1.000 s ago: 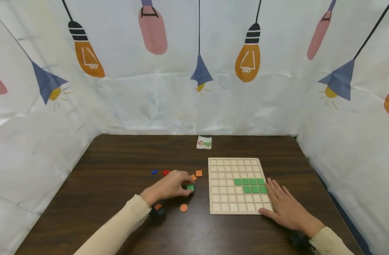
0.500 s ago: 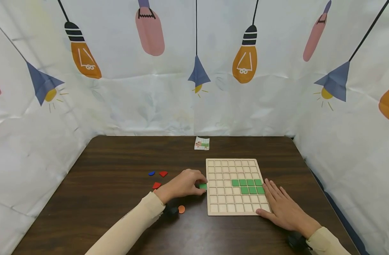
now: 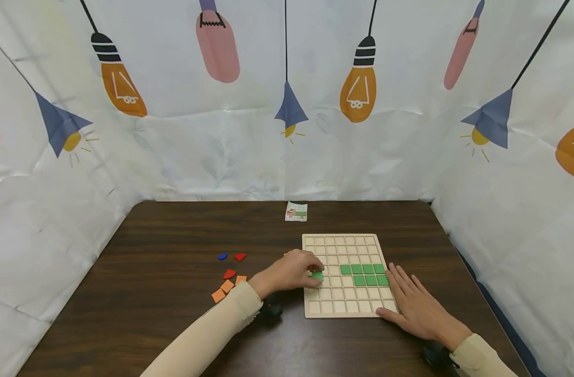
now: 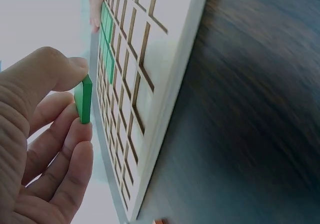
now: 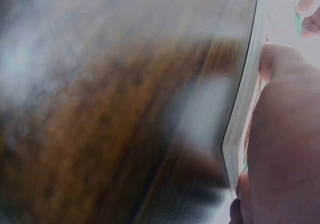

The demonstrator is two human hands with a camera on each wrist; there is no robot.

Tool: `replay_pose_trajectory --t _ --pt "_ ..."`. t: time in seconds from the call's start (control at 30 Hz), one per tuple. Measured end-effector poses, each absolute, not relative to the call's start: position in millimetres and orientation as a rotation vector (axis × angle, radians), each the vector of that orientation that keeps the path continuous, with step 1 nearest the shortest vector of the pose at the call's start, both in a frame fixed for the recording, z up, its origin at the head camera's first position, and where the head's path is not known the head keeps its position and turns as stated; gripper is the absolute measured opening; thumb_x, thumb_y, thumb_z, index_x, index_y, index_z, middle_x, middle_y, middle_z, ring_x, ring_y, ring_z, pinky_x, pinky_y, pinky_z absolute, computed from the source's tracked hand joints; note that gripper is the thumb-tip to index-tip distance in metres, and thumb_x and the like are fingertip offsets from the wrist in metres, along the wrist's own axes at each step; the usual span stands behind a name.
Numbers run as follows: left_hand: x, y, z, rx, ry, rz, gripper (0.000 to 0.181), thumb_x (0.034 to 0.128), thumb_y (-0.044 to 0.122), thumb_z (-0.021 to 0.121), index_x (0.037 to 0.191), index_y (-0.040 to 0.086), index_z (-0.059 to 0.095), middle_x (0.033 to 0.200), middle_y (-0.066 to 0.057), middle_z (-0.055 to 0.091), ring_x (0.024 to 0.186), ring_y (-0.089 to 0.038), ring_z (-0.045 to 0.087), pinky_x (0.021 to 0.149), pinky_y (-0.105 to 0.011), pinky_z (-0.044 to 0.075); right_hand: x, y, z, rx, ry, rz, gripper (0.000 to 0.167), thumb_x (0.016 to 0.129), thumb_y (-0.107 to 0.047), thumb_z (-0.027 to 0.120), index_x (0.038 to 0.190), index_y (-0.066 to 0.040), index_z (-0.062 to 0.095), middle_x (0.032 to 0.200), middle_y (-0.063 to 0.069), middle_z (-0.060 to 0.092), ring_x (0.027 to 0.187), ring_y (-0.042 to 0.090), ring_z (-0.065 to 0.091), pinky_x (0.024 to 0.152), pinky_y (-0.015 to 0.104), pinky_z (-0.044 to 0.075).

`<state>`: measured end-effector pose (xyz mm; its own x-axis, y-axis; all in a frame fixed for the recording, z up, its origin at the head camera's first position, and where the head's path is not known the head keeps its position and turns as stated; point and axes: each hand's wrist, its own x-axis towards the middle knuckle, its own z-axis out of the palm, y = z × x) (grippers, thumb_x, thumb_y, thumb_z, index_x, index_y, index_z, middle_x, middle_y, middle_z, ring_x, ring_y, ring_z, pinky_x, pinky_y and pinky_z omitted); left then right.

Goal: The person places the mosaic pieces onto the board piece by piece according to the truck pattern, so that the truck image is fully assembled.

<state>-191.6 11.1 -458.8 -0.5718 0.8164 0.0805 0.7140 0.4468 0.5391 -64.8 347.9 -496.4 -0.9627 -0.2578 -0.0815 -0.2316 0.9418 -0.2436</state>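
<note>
Lower centre of the head view, the left hand (image 3: 291,270) pinches a green tile (image 3: 317,276) over the board (image 3: 338,294); the right hand (image 3: 419,308) lies flat, lower right. A slack pinch could drop the tile askew.

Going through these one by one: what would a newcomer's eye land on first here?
Probably the two rows of bright green tiles in the right half of the pale grid board. Next, the left hand pinching a single green tile over the board's left side. Beyond the table, the white backdrop with its large orange light bulbs also stands out.
</note>
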Motion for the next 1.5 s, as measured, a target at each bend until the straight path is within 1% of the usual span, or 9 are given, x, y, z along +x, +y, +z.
replay_pose_trajectory --t 0.1,0.33,0.57,0.7,0.8,0.9,1.1,1.5 --pt "-192 19 -459 1.37 2.506 0.775 0.028 0.0932 0.025 0.077 0.118 0.01 0.078 0.114 -0.002 0.077 0.097 -0.01 0.07 0.086 -0.02 0.056 -64 348 -496 -0.399 3.0 -0.362 0.1 0.096 -0.068 0.055 0.165 -0.003 0.022 0.173 0.021 0.019 0.158 0.045 0.023 0.121 0.066 0.021" --pt "-194 38 -459 1.382 2.492 0.768 0.028 0.0927 0.024 0.077 0.117 0.011 0.078 0.113 0.0 0.077 0.098 -0.009 0.07 0.085 -0.017 0.055 -65 348 -498 -0.374 2.985 -0.358 0.101 0.096 -0.07 0.054 0.165 -0.005 0.02 0.174 0.02 0.016 0.16 0.044 0.021 0.124 0.067 0.02" --pt "-195 55 -461 1.421 2.494 0.734 0.023 0.0919 0.023 0.078 0.113 0.013 0.079 0.108 0.002 0.078 0.094 -0.006 0.068 0.085 -0.016 0.054 -65 347 -497 -0.368 2.993 -0.337 0.101 0.097 -0.071 0.052 0.165 -0.003 0.021 0.173 0.02 0.017 0.159 0.044 0.022 0.124 0.066 0.021" --pt "-196 64 -464 1.415 2.476 0.696 0.024 0.0935 0.026 0.077 0.114 0.014 0.079 0.11 0.002 0.078 0.094 -0.005 0.068 0.084 -0.014 0.053 -65 346 -496 -0.382 3.015 -0.328 0.101 0.097 -0.071 0.052 0.164 -0.001 0.023 0.172 0.022 0.02 0.158 0.044 0.024 0.123 0.067 0.025" --pt "-196 71 -465 1.435 2.476 0.672 0.023 0.0937 0.026 0.077 0.113 0.013 0.079 0.109 0.001 0.078 0.094 -0.006 0.069 0.084 -0.014 0.053 -64 346 -496 -0.376 3.01 -0.336 0.101 0.097 -0.071 0.051 0.164 -0.002 0.023 0.173 0.021 0.02 0.159 0.044 0.024 0.123 0.067 0.025" --pt "-196 77 -466 1.454 2.475 0.666 0.024 0.0936 0.025 0.077 0.114 0.013 0.079 0.109 0.0 0.078 0.096 -0.007 0.07 0.085 -0.014 0.053 -65 347 -497 -0.353 2.985 -0.352 0.102 0.096 -0.072 0.051 0.165 -0.003 0.02 0.174 0.019 0.017 0.16 0.043 0.021 0.124 0.066 0.021" --pt "-195 85 -468 1.444 2.478 0.645 0.026 0.094 0.027 0.076 0.117 0.015 0.078 0.113 0.001 0.078 0.098 -0.006 0.07 0.085 -0.013 0.053 -66 348 -499 -0.351 2.977 -0.352 0.103 0.096 -0.072 0.051 0.165 -0.003 0.019 0.174 0.019 0.015 0.16 0.043 0.02 0.125 0.065 0.02" --pt "-195 92 -477 1.463 2.512 0.575 0.025 0.0948 0.028 0.076 0.116 0.016 0.079 0.109 0.002 0.077 0.092 -0.003 0.067 0.081 -0.013 0.052 -66 347 -498 -0.361 2.988 -0.34 0.102 0.097 -0.072 0.05 0.165 -0.003 0.02 0.174 0.019 0.016 0.16 0.043 0.02 0.124 0.066 0.021"
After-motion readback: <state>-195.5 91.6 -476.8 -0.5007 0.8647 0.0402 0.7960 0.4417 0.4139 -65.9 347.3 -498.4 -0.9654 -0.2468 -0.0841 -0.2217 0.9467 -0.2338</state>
